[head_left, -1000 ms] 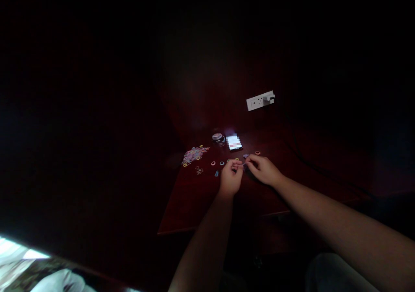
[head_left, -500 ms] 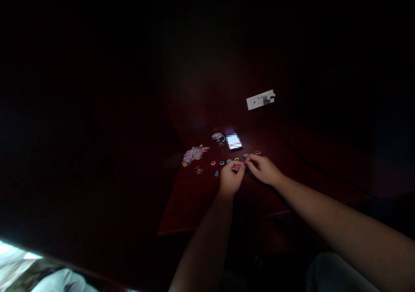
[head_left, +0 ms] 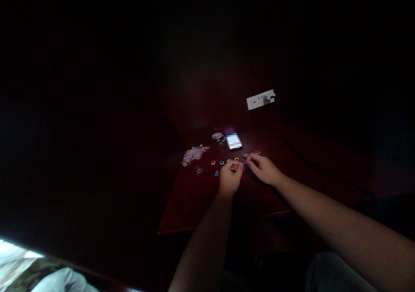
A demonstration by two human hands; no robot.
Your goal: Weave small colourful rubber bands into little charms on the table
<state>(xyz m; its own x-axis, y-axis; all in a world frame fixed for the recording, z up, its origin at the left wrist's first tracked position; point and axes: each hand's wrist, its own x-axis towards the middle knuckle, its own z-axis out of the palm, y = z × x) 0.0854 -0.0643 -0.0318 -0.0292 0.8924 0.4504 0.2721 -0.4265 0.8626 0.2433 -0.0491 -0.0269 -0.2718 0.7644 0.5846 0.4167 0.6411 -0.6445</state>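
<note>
My left hand (head_left: pixel 231 177) and my right hand (head_left: pixel 262 168) meet over the dark red table, both with fingers pinched. A thin pale purple piece (head_left: pixel 244 163) stretches between the two sets of fingertips; it is too small to tell its kind. Just beyond my fingers, a row of small coloured rings lies on the table, among them a pink ring (head_left: pixel 213 163), a blue ring (head_left: pixel 221 163), a yellow ring (head_left: pixel 236 159) and an orange ring (head_left: pixel 257 152). A small blue piece (head_left: pixel 216 173) lies left of my left hand.
At the left edge of the table (head_left: pixel 181 214) is a heap of small pastel pieces (head_left: pixel 193 154), with a little pile of metallic bits (head_left: pixel 199 170) nearer me. A round lidded jar (head_left: pixel 217 137) and a lit phone (head_left: pixel 234 141) stand behind. A socket strip (head_left: pixel 260 99) holds a plug.
My hands have drawn slightly apart, the left a little to the left and the right a little to the right. More of the pale purple piece shows between them.
</note>
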